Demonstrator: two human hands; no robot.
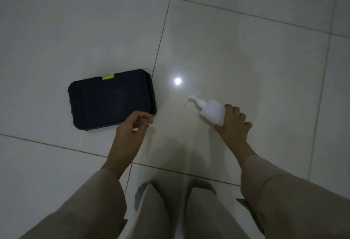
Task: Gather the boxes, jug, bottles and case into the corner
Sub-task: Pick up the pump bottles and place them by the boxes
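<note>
A black flat case [111,99] with a green latch lies on the tiled floor at the left. My left hand [132,127] hovers at its near right corner, fingers loosely curved, holding nothing; contact with the case is unclear. A white pump bottle [210,110] is tilted with its nozzle pointing up-left. My right hand [233,123] grips the bottle's lower body.
Pale glossy floor tiles [246,49] with dark grout lines fill the view. A lamp's bright reflection [177,81] sits between case and bottle. My legs in beige trousers [170,210] stand at the bottom centre.
</note>
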